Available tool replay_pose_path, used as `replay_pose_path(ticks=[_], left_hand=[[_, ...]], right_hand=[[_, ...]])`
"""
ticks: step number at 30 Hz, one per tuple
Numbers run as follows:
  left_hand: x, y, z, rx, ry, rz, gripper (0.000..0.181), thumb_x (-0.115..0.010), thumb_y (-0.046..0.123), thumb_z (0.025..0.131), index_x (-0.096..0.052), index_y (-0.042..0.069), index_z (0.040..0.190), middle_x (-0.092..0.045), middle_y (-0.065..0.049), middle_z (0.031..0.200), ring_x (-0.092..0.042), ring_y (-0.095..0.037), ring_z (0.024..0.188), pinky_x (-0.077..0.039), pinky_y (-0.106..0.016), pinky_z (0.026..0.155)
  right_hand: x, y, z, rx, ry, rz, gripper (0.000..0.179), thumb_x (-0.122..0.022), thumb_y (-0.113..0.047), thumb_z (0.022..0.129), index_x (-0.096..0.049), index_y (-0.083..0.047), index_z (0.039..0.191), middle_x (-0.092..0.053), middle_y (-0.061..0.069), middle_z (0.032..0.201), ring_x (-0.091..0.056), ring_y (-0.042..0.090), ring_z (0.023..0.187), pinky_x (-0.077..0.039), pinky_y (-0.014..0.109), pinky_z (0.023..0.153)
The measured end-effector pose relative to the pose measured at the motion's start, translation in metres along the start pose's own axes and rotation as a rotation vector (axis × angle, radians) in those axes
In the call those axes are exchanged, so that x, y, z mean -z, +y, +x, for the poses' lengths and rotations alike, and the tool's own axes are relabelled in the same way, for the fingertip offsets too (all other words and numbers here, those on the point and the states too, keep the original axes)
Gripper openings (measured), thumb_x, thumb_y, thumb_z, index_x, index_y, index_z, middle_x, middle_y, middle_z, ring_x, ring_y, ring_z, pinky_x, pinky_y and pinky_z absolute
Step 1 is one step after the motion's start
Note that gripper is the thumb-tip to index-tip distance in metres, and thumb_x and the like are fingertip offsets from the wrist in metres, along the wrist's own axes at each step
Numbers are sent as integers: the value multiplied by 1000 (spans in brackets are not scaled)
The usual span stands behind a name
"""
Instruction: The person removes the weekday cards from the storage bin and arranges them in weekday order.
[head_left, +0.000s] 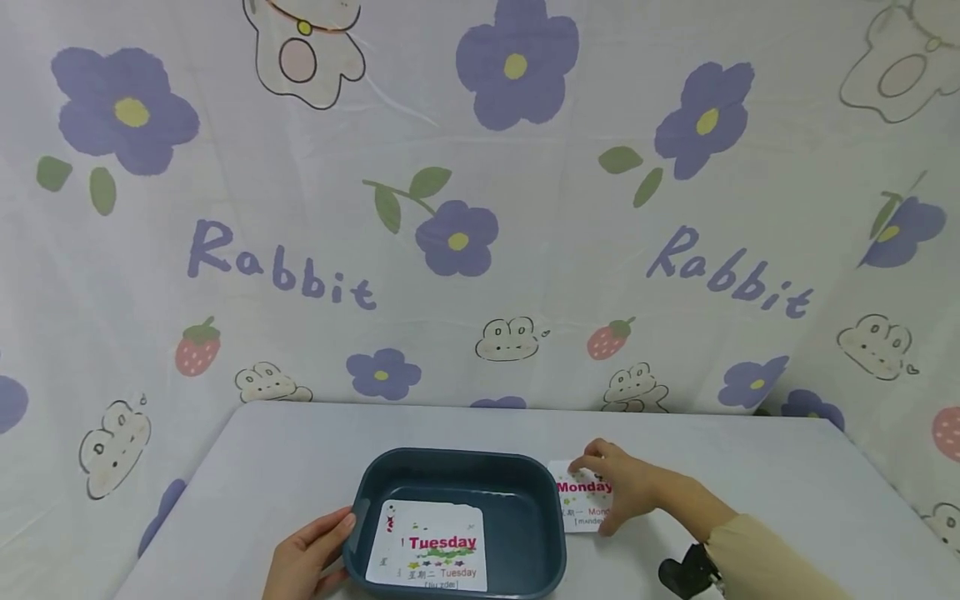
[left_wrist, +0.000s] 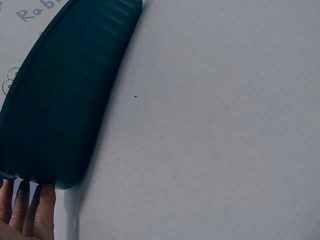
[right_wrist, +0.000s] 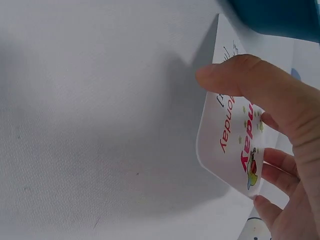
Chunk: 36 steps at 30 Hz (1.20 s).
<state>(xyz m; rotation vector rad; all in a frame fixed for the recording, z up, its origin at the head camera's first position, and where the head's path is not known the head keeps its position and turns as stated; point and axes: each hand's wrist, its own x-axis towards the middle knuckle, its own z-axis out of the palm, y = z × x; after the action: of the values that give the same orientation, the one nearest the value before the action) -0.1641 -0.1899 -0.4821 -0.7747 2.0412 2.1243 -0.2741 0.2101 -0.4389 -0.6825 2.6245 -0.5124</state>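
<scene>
My right hand [head_left: 626, 486] holds a white flash card [head_left: 581, 497] reading "Monday" just right of the basin. In the right wrist view the thumb lies at one edge of the card [right_wrist: 212, 137] and the fingertips at the opposite edge; the card is tilted over the table. A dark teal plastic basin [head_left: 517, 467] stands in front of me. My left hand [head_left: 307, 554] grips its left end, thumb at the rim and fingers against the outer wall, as the left wrist view also shows. Inside the basin, a "Tuesday" card [head_left: 446, 546] overlaps another card on the left side.
The white table [head_left: 300, 450] reaches back to a hanging cloth [head_left: 555, 250] printed with flowers, rabbits and strawberries. A black heart-shaped piece [head_left: 686, 573] shows beside the right sleeve [head_left: 757, 554].
</scene>
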Motion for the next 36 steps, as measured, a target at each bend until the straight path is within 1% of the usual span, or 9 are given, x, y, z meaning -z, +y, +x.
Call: replay_pose_path(ticks=[10,14,21,25,28,32,36], left_hand=[[-1,0,0,5,-2,-16,66,-74,44,73,-59,1,121,-64,-15,114,-66,-19,89,-56,-37,70],[-1,0,0,7,-3,-14,66,-74,44,73,-59,1,121,-64,-14,113,-66,-18,88,-56,-37,70],[0,-2,1,1,1,-1,63,-73,43,76,-59,1,121,-62,-18,117,-66,-22,91,-56,-39,71],[-1,-2,1,7,-2,-12,65,-74,44,74,-59,1,121,-62,-17,116,-66,-21,89,-56,-39,71],[-1,-1,0,12,-7,-21,65,-74,44,74,-58,1,121,-63,-16,114,-66,-19,87,-56,-38,70],[-1,-1,0,13,-2,-20,63,-73,42,76,-58,1,121,-63,-17,115,-66,-18,87,-56,-38,70],[-1,0,0,12,-3,-18,62,-73,41,76,-58,1,121,-62,-17,116,-67,-19,87,-56,-38,70]], right_hand=[[-7,3,5,-70,-16,-32,76,-91,-21,51,-55,-20,118,-41,5,120,-40,22,106,-41,49,97],[-8,2,6,-86,-23,-48,78,-91,-20,50,-54,-21,119,-42,4,119,-40,22,105,-42,49,97],[-7,0,7,-68,-28,-89,81,-91,-24,49,-54,-21,121,-46,3,120,-42,20,104,-42,50,96],[-6,0,5,-37,-12,-125,79,-90,-26,49,-56,-19,120,-49,5,121,-43,24,106,-40,54,96],[-5,2,4,-2,11,-142,75,-89,-32,53,-56,-17,119,-49,7,123,-44,26,108,-40,54,95],[-4,3,1,32,43,-153,65,-83,-41,60,-58,-17,115,-49,6,124,-45,24,109,-44,49,91],[0,2,-3,44,95,-152,55,-80,-42,64,-61,-15,109,-52,6,120,-49,26,108,-47,50,86]])
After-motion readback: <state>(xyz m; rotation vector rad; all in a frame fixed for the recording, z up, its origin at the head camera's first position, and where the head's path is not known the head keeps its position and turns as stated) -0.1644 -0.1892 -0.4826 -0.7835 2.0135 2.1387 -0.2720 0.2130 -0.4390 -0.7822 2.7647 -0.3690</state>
